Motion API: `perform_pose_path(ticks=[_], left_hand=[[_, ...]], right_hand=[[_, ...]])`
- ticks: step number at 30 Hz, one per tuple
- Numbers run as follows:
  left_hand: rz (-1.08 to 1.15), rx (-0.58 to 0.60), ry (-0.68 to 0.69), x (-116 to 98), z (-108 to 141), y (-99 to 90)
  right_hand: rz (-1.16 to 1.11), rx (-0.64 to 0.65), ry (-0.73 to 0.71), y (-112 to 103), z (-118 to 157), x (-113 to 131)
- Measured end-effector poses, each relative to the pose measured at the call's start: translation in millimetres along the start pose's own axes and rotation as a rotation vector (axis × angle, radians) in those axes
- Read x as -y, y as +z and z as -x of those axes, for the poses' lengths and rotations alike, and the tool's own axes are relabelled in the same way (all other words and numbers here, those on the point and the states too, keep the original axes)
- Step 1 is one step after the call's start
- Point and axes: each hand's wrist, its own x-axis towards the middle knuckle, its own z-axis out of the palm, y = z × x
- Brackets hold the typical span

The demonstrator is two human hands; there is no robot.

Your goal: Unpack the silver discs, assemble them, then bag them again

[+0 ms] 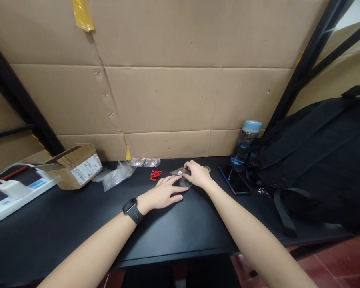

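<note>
A small clear plastic packet [179, 172] with something red inside lies on the black table [180, 228]. My right hand [197, 175] reaches over its right side, fingers curled, with thumb and fingertips at the packet. My left hand [165, 193], with a dark watch on the wrist, rests with fingers spread, its fingertips at the packet's lower edge. Just left of the packet sits a bundle of red cord [155, 175]. Two more clear packets with red and silver contents [145, 162] lie at the back by the cardboard. A roll of tape [207, 169] shows partly behind my right hand.
An open cardboard box [75, 166], crumpled plastic bags [119, 176] and a white power strip [21, 196] stand on the left. Right of my hands are a phone [238, 181] with a pen on it, a blue-capped bottle [245, 143] and a black backpack [321, 156].
</note>
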Motion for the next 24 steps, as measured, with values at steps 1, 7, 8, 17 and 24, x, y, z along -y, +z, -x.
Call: perform_pose_path(ticks=[1,7,8,17,24], left_hand=[[-0.003,-0.008,0.002,0.4,0.2,0.0],[-0.005,-0.077,0.051,-0.5,0.9,-8.8],[0.000,-0.104,0.062,-0.3,0.3,-10.9],[-0.106,-0.372,-0.120,10.1,-12.6,-9.1],[-0.018,-0.443,-0.171,14.8,-14.2,-8.2]], right_hand=[[-0.011,-0.015,0.018,0.3,-0.5,-1.6],[-0.244,0.112,-0.188,-17.4,-3.9,-19.1],[-0.296,0.130,-0.219,-21.6,-4.2,-23.0],[-0.315,0.136,-0.228,-15.4,-6.8,-30.9],[-0.431,0.091,-0.248,-14.1,-8.8,-34.3]])
